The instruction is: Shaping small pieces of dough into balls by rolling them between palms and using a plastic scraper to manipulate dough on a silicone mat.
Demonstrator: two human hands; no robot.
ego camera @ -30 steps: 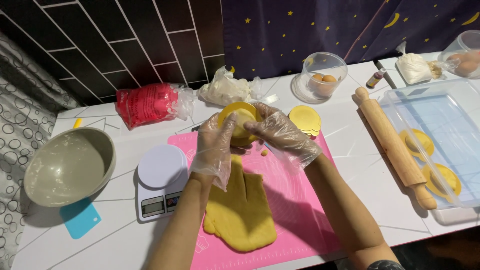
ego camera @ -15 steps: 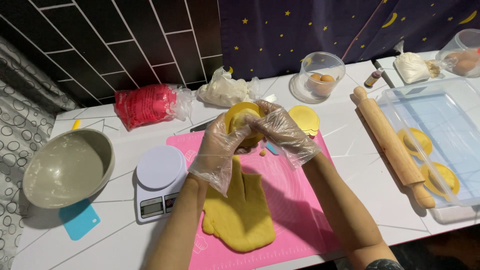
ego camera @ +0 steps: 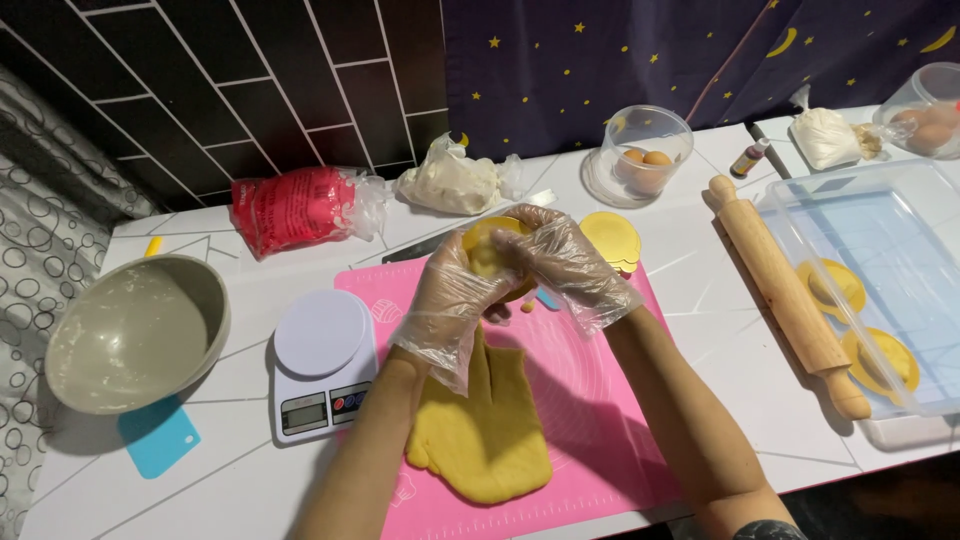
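Both gloved hands' fingers curl closed around a yellow mould.

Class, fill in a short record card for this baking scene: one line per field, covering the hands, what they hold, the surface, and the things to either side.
Left hand: left hand in a clear glove, cupping the yellow mould
Right hand: right hand in a clear glove, pressing on the same mould
Below hands: yellow dough flat on the pink mat
Left side: white scale, grey bowl, blue scraper
Right side: rolling pin, clear tray
Back: bowl of eggs, red bag
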